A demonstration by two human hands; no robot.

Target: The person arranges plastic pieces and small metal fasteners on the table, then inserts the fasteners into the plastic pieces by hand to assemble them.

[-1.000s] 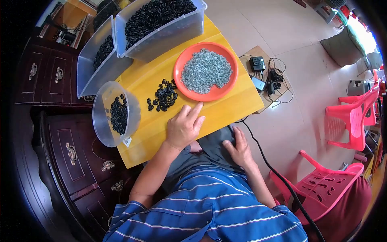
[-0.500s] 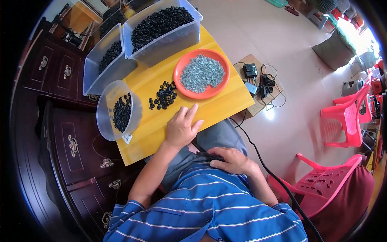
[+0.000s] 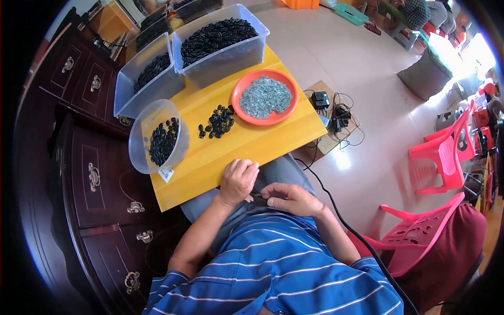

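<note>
- The left hand (image 3: pixel 239 181) and right hand (image 3: pixel 291 198) meet at the yellow table (image 3: pixel 252 142) edge, fingers curled; I cannot tell what they pinch.
- The small black pieces (image 3: pixel 216 122) lie farther up the table. They look light and hard, best picked with fingertips.

Both forearms enter from the lower edge, elbows bent. The left hand (image 3: pixel 238 181) is curled, knuckles up, fingers folded under. The right hand (image 3: pixel 290 199) lies just beside it, fingertips pinched toward the left.
</note>
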